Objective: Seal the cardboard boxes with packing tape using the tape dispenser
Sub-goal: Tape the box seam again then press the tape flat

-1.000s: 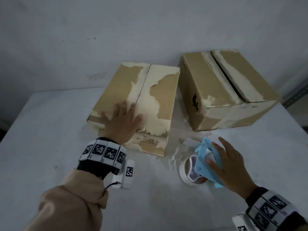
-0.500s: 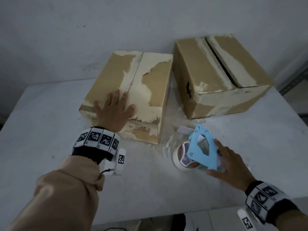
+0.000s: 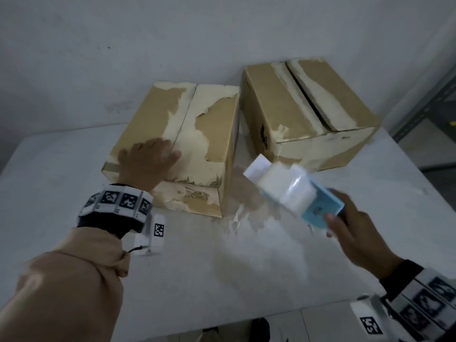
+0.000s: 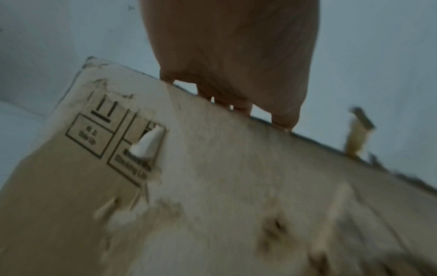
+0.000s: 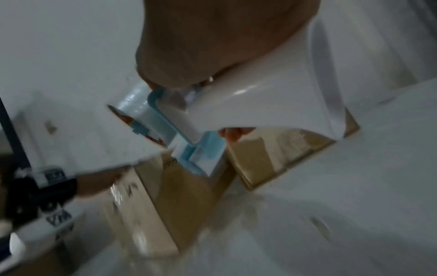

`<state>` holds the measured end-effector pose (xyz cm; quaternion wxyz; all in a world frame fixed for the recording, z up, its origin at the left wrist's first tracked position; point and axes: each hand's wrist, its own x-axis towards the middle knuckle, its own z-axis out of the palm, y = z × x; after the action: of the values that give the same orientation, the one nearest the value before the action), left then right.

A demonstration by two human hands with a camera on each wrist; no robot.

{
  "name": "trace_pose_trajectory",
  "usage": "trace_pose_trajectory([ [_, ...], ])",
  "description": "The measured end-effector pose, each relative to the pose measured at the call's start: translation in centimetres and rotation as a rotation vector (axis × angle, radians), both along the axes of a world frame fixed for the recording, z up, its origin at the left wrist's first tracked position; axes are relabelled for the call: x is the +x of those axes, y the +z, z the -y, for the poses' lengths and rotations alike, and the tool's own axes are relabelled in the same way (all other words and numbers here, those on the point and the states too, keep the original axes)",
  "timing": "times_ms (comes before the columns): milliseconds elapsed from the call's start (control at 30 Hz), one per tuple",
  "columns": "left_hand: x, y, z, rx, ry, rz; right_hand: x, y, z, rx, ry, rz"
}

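- The left hand point(image 3: 148, 164) lies flat, fingers straight, on top of the near cardboard box point(image 3: 197, 134), at its front edge.
- On the front face of this box point(image 4: 94, 168), the left wrist view shows printed handling symbols; the small words under them are too blurred to read.
- The blue tape dispenser point(image 3: 296, 196) is lifted above the white table point(image 3: 222, 267), gripped by the right hand point(image 3: 355, 233).
- The second cardboard box point(image 3: 308, 114) stands at the right rear, its top flaps not fully closed.
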<state>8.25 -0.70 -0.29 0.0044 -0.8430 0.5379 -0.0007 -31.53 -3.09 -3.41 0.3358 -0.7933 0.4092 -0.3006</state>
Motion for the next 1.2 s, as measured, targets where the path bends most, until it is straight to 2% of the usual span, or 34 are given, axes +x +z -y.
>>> trace_pose_trajectory([
  [100, 2.3, 0.1, 0.7, -0.063, 0.102, -0.012, 1.5, 2.5, 1.2, 0.136, -0.074, 0.183],
  [200, 3.2, -0.4, 0.5, 0.008, 0.245, -0.094, 3.5, 4.2, 2.6, 0.283, -0.060, 0.376],
  [267, 3.0, -0.4, 0.4, 0.028, 0.269, -0.134, 4.8, 5.3, 3.4, 0.337, -0.038, 0.458],
  [433, 2.4, 0.1, -0.6, 0.018, 0.221, -0.138, 8.9, 7.5, 4.1, 0.288, 0.052, 0.583],
  [567, 1.2, 0.2, -1.9, 0.051, 0.202, -0.156, 11.8, 8.1, 4.3, 0.342, 0.153, 0.698],
  [800, 0.3, 1.1, -5.0, 0.080, 0.083, -0.223, 14.8, 8.7, 4.8, 0.379, 0.179, 0.686],
  [833, 0.6, 1.4, -5.1, 0.035, 0.044, -0.203, 15.0, 8.7, 4.9, 0.377, 0.188, 0.693],
  [900, 0.8, 2.6, -5.0, -0.216, -0.046, -0.205, 15.7, 8.9, 4.7, 0.355, 0.232, 0.709],
  [967, 0.1, 4.2, -4.8, -0.440, -0.037, -0.373, 16.5, 9.1, 4.4, 0.327, 0.269, 0.735],
  [1133, -2.4, 6.4, -3.5, -0.488, 0.102, -1.046, 18.0, 9.3, 3.4, 0.299, 0.321, 0.784],
  [1200, -2.7, 6.8, -3.3, -0.467, 0.125, -1.192, 18.4, 9.2, 3.3, 0.288, 0.321, 0.771],
])
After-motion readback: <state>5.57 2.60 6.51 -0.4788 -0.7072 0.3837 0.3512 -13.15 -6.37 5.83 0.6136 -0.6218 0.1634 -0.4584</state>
